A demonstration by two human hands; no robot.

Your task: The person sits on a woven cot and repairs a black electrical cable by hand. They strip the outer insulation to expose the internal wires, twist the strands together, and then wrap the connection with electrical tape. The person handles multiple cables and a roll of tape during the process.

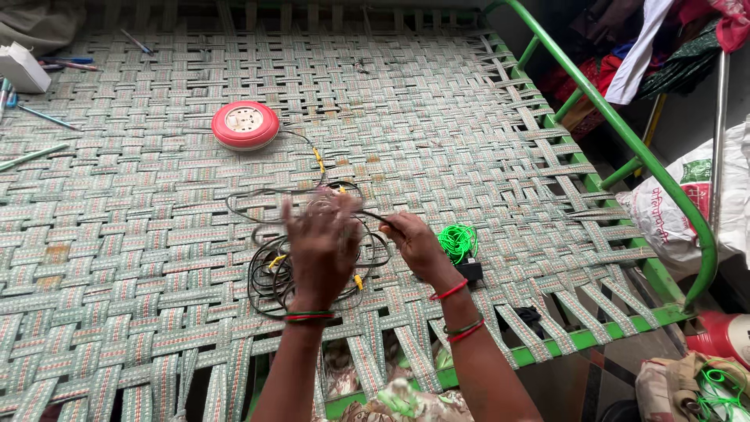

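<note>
Head view: blurred left hand (320, 250) hides much of the black cable (269, 285).

Two hands worked over the woven cot: one left hand (320, 246) and one right hand (416, 244). There was one round red-and-white socket box (244, 125), one tangle of black cable (273, 273), one coil of green wire (457, 240), and one white box (22, 66).
</note>
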